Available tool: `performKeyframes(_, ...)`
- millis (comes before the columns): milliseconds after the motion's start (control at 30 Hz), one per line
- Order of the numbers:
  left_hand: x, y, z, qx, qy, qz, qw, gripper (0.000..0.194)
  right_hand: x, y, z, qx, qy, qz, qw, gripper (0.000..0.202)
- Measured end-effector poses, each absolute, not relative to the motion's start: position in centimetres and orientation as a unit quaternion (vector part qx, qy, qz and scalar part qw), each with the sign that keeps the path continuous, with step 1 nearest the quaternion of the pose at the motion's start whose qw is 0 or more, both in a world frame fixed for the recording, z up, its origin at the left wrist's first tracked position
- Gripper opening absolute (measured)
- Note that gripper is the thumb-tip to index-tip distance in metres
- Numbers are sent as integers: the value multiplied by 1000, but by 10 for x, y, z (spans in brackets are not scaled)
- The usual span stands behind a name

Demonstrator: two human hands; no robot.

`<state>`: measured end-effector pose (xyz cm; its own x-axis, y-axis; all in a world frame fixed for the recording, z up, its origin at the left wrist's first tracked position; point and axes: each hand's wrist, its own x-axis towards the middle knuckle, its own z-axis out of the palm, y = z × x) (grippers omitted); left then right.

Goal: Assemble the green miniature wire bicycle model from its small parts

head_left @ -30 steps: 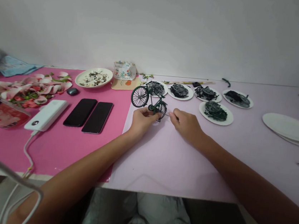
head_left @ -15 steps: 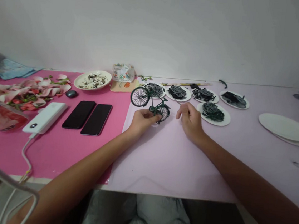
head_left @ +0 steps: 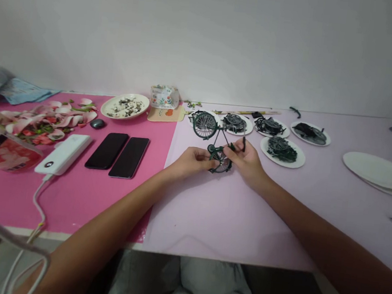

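A dark green model bicycle (head_left: 219,142) is held up over the lilac part of the table, its front wheel raised to the upper left. My left hand (head_left: 194,162) is closed on it, thumb and fingers pinching near the rear wheel. From the other side my right hand (head_left: 246,161) grips around the saddle and the back of the frame, its fingers bent. A thin dark piece (head_left: 244,144) stands up at the right fingers; its kind is too small to tell. Behind the hands are white plates with dark bicycle parts, among them a plate (head_left: 299,161) of wheels and green pieces.
Two black phones (head_left: 129,157), a white power bank (head_left: 63,153) with a cable, and a black mouse (head_left: 97,123) lie on the pink side. A bowl (head_left: 105,110), petal pieces (head_left: 58,115) and a tissue pack (head_left: 165,97) are farther back. White plates (head_left: 379,170) sit at right.
My right hand has moved left onto the bicycle, from beside it. My left hand and the bicycle have shifted a little to the right and down.
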<state>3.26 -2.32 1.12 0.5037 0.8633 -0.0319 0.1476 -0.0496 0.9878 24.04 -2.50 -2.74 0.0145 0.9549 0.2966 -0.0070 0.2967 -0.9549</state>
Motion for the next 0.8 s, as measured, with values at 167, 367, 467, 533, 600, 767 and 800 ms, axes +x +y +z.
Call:
performKeyframes(167,3,-13,44,726,465,223,456,37,246,-19,-31,-425,-535,427,592,77)
performKeyframes(367,-77,13,75,708,695,-12,125,33,248,-18,-33,-423,-509,444,604,76)
performKeyframes(467,-101,23,75,658,726,-118,162,35,248,-19,-34,-425,-499,449,608,75)
performKeyframes(533,-107,26,73,654,724,-127,179,32,247,-19,-34,-427,-502,447,605,75)
performKeyframes(600,-107,28,72,652,722,-125,192,28,248,-19,-34,-426,-512,441,601,75)
performKeyframes(767,-103,29,68,649,721,-118,214,29,249,-19,-34,-429,-525,436,593,74)
performKeyframes(800,-105,29,67,643,725,-108,220,29,248,-19,-34,-429,-523,437,592,74)
